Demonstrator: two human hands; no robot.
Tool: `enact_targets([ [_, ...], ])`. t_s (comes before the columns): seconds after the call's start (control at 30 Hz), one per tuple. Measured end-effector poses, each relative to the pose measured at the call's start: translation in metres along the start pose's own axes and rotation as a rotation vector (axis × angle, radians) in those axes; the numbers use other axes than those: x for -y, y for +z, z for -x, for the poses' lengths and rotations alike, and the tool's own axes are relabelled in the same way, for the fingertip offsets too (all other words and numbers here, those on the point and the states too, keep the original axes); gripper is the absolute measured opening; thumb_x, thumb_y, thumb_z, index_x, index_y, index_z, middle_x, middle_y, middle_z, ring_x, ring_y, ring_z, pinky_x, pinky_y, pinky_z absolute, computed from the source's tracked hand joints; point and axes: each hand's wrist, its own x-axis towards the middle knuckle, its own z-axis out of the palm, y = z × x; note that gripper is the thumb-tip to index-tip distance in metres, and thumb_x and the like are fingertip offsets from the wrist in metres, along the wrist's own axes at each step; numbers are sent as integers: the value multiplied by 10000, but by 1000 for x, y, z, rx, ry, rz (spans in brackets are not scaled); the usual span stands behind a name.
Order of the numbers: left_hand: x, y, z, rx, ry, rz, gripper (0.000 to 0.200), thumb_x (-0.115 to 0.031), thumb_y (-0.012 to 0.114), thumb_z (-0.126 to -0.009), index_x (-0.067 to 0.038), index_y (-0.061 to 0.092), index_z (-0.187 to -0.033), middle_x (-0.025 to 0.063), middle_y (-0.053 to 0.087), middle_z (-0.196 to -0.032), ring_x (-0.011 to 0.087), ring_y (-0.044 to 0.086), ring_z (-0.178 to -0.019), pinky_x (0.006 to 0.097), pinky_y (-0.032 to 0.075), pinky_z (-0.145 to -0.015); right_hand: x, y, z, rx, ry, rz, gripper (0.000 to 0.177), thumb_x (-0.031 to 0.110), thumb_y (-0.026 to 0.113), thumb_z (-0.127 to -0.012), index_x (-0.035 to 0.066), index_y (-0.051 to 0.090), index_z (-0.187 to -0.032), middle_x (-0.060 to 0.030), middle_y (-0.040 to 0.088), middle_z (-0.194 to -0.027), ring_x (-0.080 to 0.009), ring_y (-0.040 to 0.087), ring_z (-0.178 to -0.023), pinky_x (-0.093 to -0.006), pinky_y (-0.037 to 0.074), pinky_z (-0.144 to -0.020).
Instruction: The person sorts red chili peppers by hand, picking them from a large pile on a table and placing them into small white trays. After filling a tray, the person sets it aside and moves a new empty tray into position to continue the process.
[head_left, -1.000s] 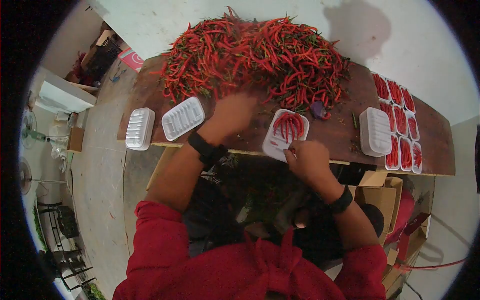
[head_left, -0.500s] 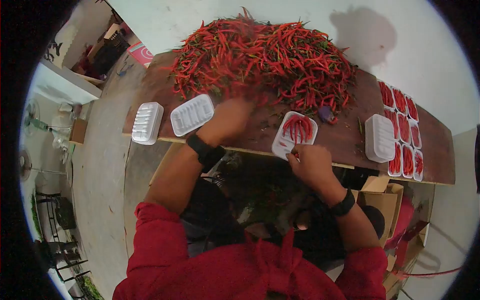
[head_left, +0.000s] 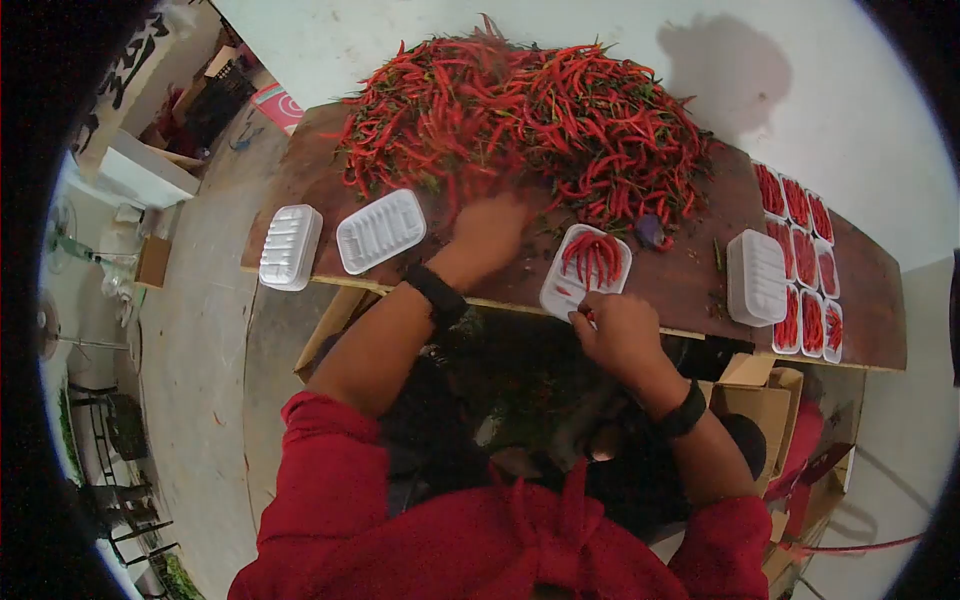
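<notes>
A big heap of red chili peppers [head_left: 540, 110] with green stems covers the back of the brown table. My left hand [head_left: 490, 238] is at the heap's front edge, its fingers blurred and partly hidden, so their grip does not show. My right hand [head_left: 625, 332] is closed on a red chili pepper [head_left: 588, 315], of which only a bit shows, at the front edge of a white tray [head_left: 556, 288]. Several red chilies [head_left: 594, 258] lie side by side in that tray, with a small red piece near its left side.
Left on the table [head_left: 680, 285] are a white tray stack [head_left: 291, 248] and an unfilled white tray [head_left: 381, 232]. Another tray stack [head_left: 757, 278] stands at right, beside rows of chili-filled trays [head_left: 799, 255]. A purple object [head_left: 650, 231] lies by the heap. Cardboard boxes [head_left: 755, 410] sit below.
My left hand has shifted slightly right and toward the middle tray. My right hand stays at the tray's front edge, nearly unmoved.
</notes>
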Motion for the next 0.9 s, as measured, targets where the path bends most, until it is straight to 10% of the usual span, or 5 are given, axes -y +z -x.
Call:
enact_targets([
  [0.13,4,-14,14,-54,145,57,249,-169,511,-799,-85,595,-1018,175,604,-902,368,591,-841,452,483,-722,2,-1,-1,-62,-32,-41,182,247,628,-763,78,665,-817,-150,635,-699,-339,616,-668,-445,483,-605],
  [0.4,5,-39,38,472,394,593,259,-258,523,-862,-20,593,-937,144,618,-800,257,599,-743,371,457,-662,12,-3,-3,-205,-105,-305,240,244,624,-776,105,638,-970,-134,647,-805,-308,632,-735,-420,492,-635],
  [0.9,-17,-38,49,455,12,934,227,-172,623,-740,-6,635,-894,70,638,-762,131,590,-680,285,468,-616,9,7,-9,-124,120,-608,226,234,637,-788,23,660,-866,-176,646,-757,-296,643,-703,-379,490,-652],
])
